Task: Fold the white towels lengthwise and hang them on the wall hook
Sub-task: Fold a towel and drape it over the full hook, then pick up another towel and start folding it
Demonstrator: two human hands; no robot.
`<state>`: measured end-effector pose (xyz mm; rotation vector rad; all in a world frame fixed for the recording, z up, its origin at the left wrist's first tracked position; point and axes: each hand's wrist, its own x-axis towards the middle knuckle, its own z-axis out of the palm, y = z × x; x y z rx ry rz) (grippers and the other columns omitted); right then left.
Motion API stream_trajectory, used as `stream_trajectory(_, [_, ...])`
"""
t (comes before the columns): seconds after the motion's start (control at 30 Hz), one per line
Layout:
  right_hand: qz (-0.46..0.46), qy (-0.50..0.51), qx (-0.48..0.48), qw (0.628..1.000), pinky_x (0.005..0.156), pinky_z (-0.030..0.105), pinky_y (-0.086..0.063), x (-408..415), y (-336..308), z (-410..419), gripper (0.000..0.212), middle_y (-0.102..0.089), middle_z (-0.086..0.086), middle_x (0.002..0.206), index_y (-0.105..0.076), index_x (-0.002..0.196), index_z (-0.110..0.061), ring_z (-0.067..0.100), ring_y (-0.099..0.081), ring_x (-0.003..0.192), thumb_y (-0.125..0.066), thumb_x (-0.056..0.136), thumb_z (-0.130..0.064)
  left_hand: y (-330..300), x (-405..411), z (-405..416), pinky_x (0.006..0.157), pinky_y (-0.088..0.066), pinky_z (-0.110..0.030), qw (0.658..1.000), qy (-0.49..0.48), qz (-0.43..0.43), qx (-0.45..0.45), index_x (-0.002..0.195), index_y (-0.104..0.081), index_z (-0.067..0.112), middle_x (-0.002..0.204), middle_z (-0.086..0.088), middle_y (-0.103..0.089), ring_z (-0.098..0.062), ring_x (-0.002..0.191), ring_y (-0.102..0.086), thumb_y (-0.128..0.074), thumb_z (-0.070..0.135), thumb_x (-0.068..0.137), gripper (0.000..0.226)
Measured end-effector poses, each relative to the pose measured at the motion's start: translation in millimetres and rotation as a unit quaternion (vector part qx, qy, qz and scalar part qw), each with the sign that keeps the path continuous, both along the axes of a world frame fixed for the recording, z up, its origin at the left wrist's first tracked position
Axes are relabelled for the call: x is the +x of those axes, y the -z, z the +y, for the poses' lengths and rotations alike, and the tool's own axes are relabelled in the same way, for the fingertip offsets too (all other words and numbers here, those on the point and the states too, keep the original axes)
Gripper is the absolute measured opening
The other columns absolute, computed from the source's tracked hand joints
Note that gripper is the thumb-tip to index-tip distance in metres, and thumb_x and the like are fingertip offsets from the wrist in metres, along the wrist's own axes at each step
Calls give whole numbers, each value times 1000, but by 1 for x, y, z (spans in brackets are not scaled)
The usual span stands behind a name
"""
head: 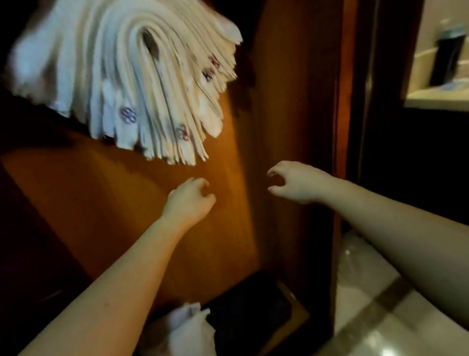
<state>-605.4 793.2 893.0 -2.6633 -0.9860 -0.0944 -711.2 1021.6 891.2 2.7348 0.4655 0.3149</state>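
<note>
Both hands, left (190,199) and right (292,183), hang loosely curled, empty, below thickly layered white towels (136,81).

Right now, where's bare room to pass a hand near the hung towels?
Free: the bare wood panel under the towels, and the gap between left hand and right hand. Crowded: the hook area, buried in towels, and low down by the white bag.

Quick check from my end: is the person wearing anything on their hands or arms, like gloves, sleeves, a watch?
Nothing worn shows. Both forearms are bare up to the frame edge, with no sleeves in view. The left hand and right hand have no gloves, watch, bands or visible rings, though the image is slightly blurred.
</note>
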Motion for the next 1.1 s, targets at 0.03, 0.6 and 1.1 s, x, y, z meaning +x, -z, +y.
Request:
stream_trajectory(0.03, [7,10,-9,1000,108,41,-44,-7,27,-15,55,-45,0,150,-45,145,-22,19,-48,132,-54,97,-46,19,-5,-13,106,-46,-47,999,32,36,4,141,-48,29,147,2,-44,-21,123,-53,-54,36,98,43])
stream_trajectory(0.6, [261,272,-109,920,110,36,-35,-23,318,-326,46,-47,-1,149,-51,142,-22,21,-45,134,-48,100,-43,274,116,-309,103,-39,-41,919,299,254,31,132,-56,21,136,-1,-53,-24,122,-52,-49,38,97,39])
stream_trajectory(1.1, [416,476,-135,763,99,39,-45,83,405,-602,42,-54,6,138,-57,133,-20,28,-53,123,-46,95,-34,388,318,-597,82,-46,-33,843,423,326,63,108,-63,20,117,-1,-62,-20,90,-52,-47,33,94,25])
